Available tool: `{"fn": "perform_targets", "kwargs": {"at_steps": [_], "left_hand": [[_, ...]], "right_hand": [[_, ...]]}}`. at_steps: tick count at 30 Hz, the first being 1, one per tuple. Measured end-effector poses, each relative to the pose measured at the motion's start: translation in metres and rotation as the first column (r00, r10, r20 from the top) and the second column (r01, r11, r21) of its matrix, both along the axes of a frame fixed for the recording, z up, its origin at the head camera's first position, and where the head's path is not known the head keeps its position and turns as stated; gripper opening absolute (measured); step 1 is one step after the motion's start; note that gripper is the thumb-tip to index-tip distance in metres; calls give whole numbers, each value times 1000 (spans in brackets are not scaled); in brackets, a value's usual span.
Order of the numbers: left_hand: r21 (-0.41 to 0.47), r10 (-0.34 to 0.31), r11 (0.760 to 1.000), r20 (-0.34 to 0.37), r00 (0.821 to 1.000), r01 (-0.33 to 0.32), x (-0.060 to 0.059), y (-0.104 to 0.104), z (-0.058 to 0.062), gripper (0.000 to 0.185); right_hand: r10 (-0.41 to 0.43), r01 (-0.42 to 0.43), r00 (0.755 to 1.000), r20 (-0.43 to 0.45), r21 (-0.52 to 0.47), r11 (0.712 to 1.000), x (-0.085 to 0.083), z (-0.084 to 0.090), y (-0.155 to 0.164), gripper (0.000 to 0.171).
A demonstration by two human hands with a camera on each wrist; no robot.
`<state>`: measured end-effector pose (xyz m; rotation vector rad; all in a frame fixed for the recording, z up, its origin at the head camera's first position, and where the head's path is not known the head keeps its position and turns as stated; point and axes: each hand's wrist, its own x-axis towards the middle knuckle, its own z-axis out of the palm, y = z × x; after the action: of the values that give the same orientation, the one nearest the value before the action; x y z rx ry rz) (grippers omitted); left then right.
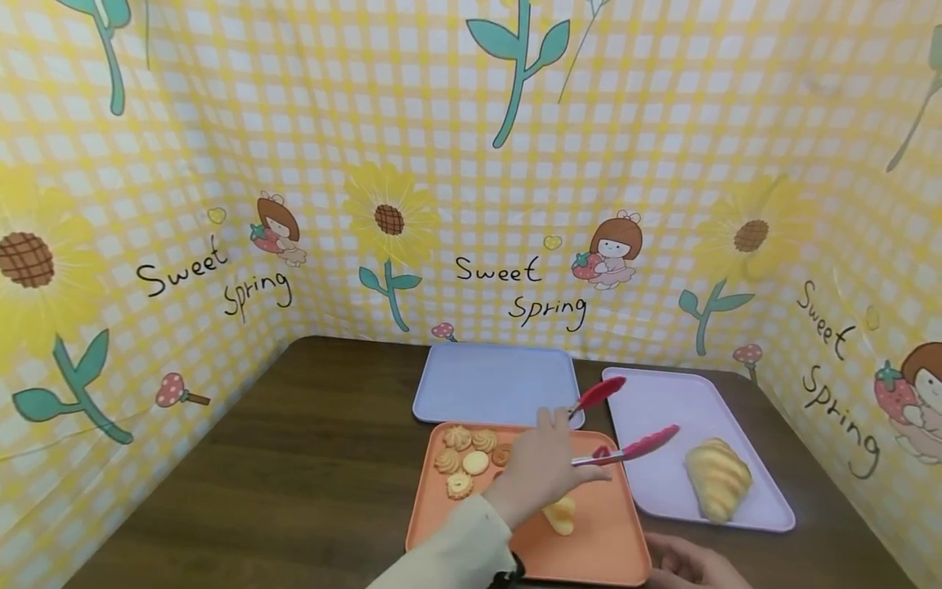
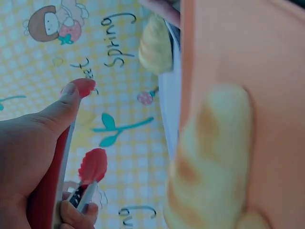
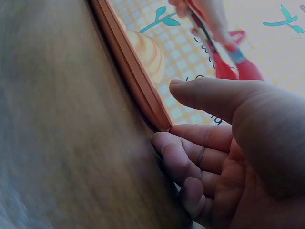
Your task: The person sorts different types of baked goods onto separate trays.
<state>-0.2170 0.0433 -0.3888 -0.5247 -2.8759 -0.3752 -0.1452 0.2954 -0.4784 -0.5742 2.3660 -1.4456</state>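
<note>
My left hand (image 1: pixel 540 466) grips red-tipped tongs (image 1: pixel 625 450) above the orange tray (image 1: pixel 603 532), with the tong arms spread and nothing between them. In the left wrist view the thumb of the left hand (image 2: pixel 33 148) presses one arm of the tongs (image 2: pixel 93 164). A small yellow bread (image 1: pixel 561 515) lies on the tray just below that hand, and several cookies (image 1: pixel 471 458) sit at the tray's far left. My right hand (image 3: pixel 228 143) rests on the table at the tray's near right corner (image 3: pixel 159 119); its fingertips touch the rim and its thumb hovers above.
A lilac tray (image 1: pixel 662 409) at the right carries a larger striped bread (image 1: pixel 717 478). A pale blue tray (image 1: pixel 493 380) lies bare behind the orange one. Yellow checked screens wall in the brown table (image 1: pixel 309 458) at the back and both sides.
</note>
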Motion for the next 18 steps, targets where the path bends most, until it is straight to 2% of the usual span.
{"fn": "perform_targets", "kwargs": {"at_steps": [3,6,13,18], "left_hand": [[29,11,1000,7,1000,-11,-1,-17,-6,100],[36,28,999,11,1000,-29,-1,-32,-11,98],[-29,26,999,-12,1000,-26,7,-58,-26,97],[-48,32,998,-47,998,-35,19,-74,-30,97]], "right_hand": [[-54,53,995,86,14,998,1,1,-1,60],[-84,81,991,104,35,996,1,2,-1,61],[-70,67,996,50,52,996,2,3,0,58],[-62,62,998,8,49,997,2,2,0,56]]}}
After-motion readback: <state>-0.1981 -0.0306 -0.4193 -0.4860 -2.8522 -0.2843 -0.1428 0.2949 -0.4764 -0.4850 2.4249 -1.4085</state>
